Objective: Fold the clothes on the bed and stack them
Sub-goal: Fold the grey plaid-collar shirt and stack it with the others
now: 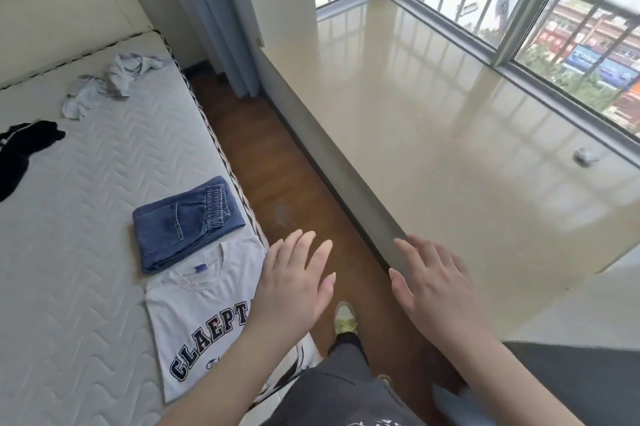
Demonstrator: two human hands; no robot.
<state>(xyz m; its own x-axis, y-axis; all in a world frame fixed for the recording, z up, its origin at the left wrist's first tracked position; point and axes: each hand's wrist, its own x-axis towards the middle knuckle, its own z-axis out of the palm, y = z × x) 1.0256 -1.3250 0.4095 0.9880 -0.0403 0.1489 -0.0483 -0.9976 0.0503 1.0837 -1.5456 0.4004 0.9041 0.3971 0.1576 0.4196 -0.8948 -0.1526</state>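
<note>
both hands, left (291,290) and right (438,287), are released and grasp nothing. on the bed (69,252), folded jeans (187,221) lie at 12 o'clock of the folded shirt (197,318), touching it.

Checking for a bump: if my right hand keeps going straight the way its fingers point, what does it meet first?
Probably the dark front edge of the window ledge. The right hand, fingers straight, points up-left at it, though its height above the floor is unclear.
</note>
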